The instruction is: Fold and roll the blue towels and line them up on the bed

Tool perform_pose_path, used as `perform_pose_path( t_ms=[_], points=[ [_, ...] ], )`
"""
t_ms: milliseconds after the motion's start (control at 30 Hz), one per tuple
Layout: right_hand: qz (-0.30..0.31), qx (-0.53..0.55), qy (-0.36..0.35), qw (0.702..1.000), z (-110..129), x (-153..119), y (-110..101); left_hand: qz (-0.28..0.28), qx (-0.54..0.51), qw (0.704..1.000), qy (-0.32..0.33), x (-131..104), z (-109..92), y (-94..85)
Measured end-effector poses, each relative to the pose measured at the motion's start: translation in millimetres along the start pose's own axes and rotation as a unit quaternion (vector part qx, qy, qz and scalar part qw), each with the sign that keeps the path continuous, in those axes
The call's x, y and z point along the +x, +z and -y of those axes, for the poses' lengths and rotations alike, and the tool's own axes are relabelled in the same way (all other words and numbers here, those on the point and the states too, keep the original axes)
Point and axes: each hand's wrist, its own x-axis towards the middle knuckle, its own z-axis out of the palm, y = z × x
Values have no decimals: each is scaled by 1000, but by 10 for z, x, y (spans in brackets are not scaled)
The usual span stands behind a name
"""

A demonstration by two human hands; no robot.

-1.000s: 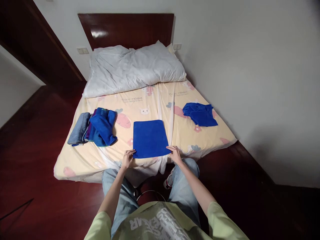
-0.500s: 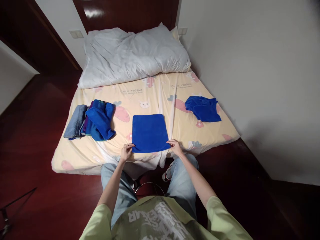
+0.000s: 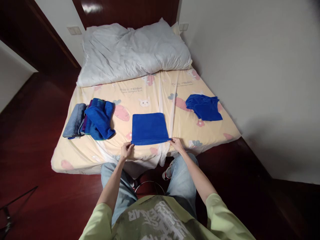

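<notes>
A blue cloth [image 3: 149, 127] lies spread on the bed in front of me, its near edge turned up in a narrow fold. My left hand [image 3: 126, 150] pinches the near left corner of that cloth. At the near right corner, my right hand [image 3: 176, 144] has the edge between its fingers. A crumpled blue cloth [image 3: 205, 107] rests on the right side of the bed. On the left side, a loosely folded blue cloth [image 3: 100, 118] lies against a rolled grey-blue cloth [image 3: 75, 120], with a purple one partly showing between them.
The bed [image 3: 145, 91] has a yellow printed sheet. A large white pillow or quilt [image 3: 135, 53] fills its head end. A grey wall [image 3: 250, 83] runs along the right. A thin dark stand [image 3: 7, 216] is on the floor at lower left.
Both hands have lifted the near edge of the spread cloth and moved it slightly away from me, so a narrow strip is now folded over. The view has shifted slightly.
</notes>
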Motion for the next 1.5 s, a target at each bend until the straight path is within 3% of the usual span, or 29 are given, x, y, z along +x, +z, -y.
perform_pose_path(
  t_ms=[667, 867, 1100, 1200, 1300, 1400, 1500],
  points=[
    [-99, 49, 63, 992, 75, 77, 93, -21, -112, 990, -79, 25, -63, 35],
    [-113, 51, 60, 990, 105, 63, 101, -47, -137, 986, -80, 28, -85, 69],
    [-124, 29, 55, 990, 79, 75, 140, -106, -76, 986, -102, -12, -166, 187],
    [-137, 10, 47, 989, 110, 40, 144, -154, 10, 986, -56, -79, -245, 218],
    [-174, -62, 0, 983, 236, -69, 145, -174, 107, 978, 39, -166, -380, 199],
    [-169, -227, -115, 952, 455, -213, 189, -69, 188, 968, 152, -206, -557, 177],
    [-50, -354, -206, 911, 669, -308, 294, 48, 240, 937, 250, -169, -692, 206]
  ],
)
